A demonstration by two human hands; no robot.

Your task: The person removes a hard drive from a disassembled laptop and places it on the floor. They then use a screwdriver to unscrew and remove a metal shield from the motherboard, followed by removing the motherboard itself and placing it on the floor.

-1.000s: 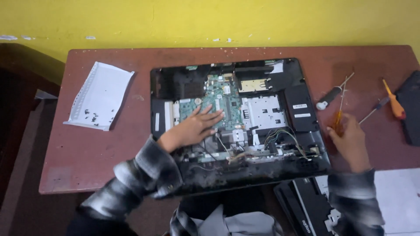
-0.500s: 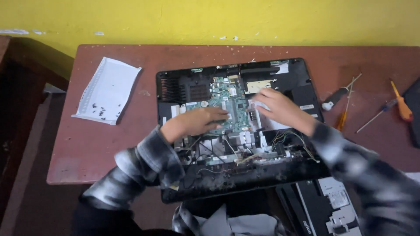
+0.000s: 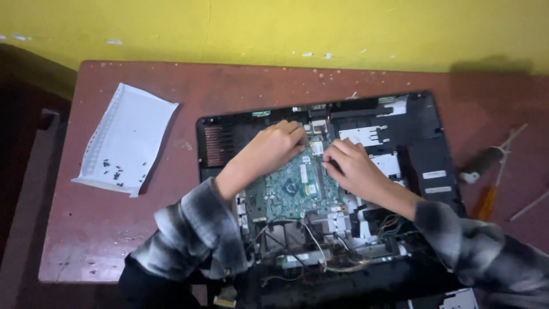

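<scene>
An opened black laptop base (image 3: 423, 154) lies on the reddish-brown table (image 3: 240, 91), its green circuit board (image 3: 291, 191) exposed in the middle. My left hand (image 3: 271, 149) rests on the board's upper left part, fingers curled down onto it. On the board's upper right edge sits my right hand (image 3: 351, 166), its fingertips pressing at a small part beside the left hand. I cannot tell whether either hand pinches anything. Loose wires (image 3: 320, 252) trail at the near edge of the base.
A white sheet (image 3: 128, 137) with several small dark screws lies left of the laptop. At the right are a dark-handled screwdriver (image 3: 486, 160) and an orange-handled screwdriver (image 3: 487, 201). A yellow wall (image 3: 274, 28) runs behind the table.
My right hand left the tools at the right and came onto the circuit board. My left hand slid up the board toward its far edge. The view has moved closer.
</scene>
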